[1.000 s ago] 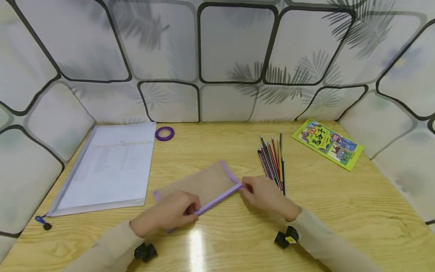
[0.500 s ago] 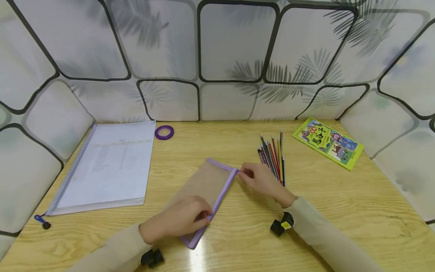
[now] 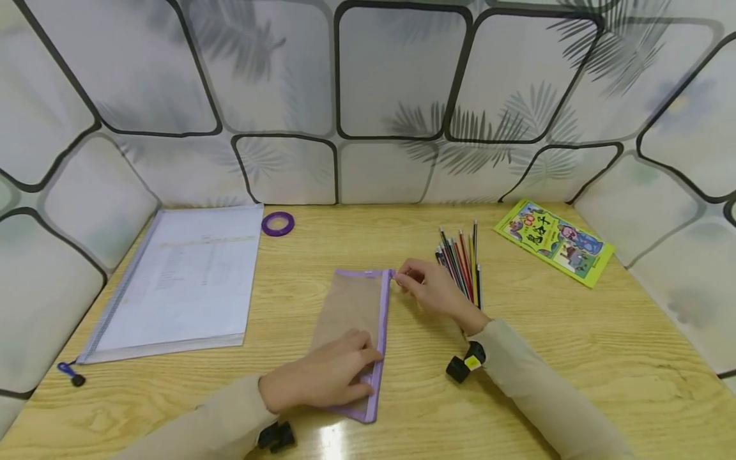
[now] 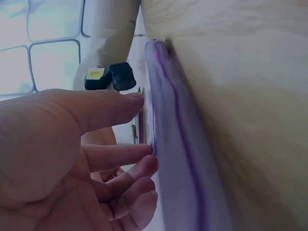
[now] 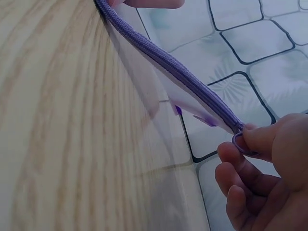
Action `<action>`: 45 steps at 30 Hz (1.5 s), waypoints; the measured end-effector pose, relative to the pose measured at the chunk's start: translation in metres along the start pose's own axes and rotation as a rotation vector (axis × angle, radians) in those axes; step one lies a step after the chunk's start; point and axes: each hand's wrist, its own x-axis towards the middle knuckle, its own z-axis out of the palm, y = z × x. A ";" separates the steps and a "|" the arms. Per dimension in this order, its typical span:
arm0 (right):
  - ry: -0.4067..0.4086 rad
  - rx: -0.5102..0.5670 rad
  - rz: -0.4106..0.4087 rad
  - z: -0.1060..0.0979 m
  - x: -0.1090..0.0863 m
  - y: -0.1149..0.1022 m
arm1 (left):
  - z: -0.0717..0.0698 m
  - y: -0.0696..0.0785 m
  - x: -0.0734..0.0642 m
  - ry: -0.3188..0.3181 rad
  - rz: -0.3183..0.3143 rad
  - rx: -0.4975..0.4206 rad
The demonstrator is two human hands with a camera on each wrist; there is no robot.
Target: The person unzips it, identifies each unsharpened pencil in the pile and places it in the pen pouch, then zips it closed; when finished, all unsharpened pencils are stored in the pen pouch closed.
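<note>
A see-through zip pouch [image 3: 347,303] with purple edging lies on the table, its zip [image 5: 168,60] along the right side. My right hand [image 3: 431,287] pinches a small purple loop [image 5: 242,144] at the far end of the zip between thumb and forefinger; that corner is raised in the right wrist view. My left hand [image 3: 328,370] lies across the near part of the pouch. Its fingers are fairly straight, with fingertips [image 4: 147,161] at the purple-edged side, and the thumb [image 4: 110,108] is held apart from them. The hand hides part of the pouch.
Several pencils [image 3: 462,265] lie bunched just beyond my right hand. A yellow-green booklet [image 3: 554,243] is at the back right. On the left lies a white document folder [image 3: 190,281] with a blue-and-black zip tag [image 3: 71,374]; a purple tape roll [image 3: 278,224] sits beside it.
The pouch has turned from slanted to nearly straight up and down in the head view. My right hand moved away from me with the loop; my left hand shifted right and slightly nearer.
</note>
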 end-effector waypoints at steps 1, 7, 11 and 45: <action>0.001 0.005 -0.004 0.000 0.001 0.000 | 0.000 -0.001 0.001 -0.003 0.007 0.011; 0.020 0.038 -0.021 -0.001 0.004 0.002 | -0.010 -0.008 0.014 0.049 0.093 0.142; 0.009 0.060 -0.034 0.000 0.005 0.002 | -0.030 -0.014 0.024 0.131 0.108 0.164; 0.069 0.102 -0.125 0.007 0.009 -0.004 | -0.036 -0.093 0.075 0.382 0.031 -0.558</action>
